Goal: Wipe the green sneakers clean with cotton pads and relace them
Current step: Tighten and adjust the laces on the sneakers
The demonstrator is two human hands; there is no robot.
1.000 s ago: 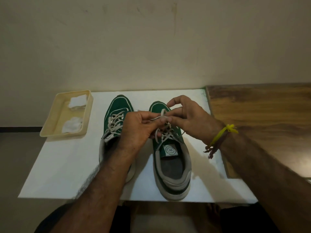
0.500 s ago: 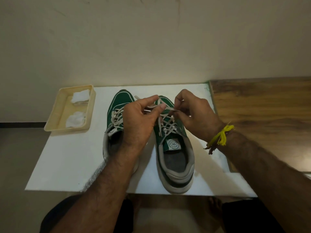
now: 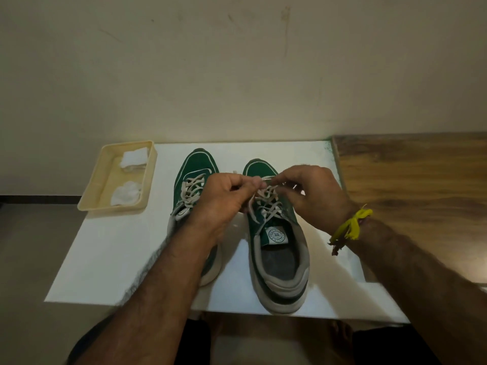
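Since a moment ago both hands have drawn apart slightly over the right-hand green suede sneaker (image 3: 274, 233). The left hand (image 3: 224, 198) and right hand (image 3: 313, 196) each pinch a strand of its pale flat lace (image 3: 266, 204) — by appearance, a knot is being tightened and relacing is nearly complete. Both sneakers stand side by side, toes away, on the white board (image 3: 110, 254); the left-hand sneaker (image 3: 196, 167) appears fully laced — its heel is hidden.

Scuffed cream wall (image 3: 237, 75), wooden tabletop (image 3: 411, 175)
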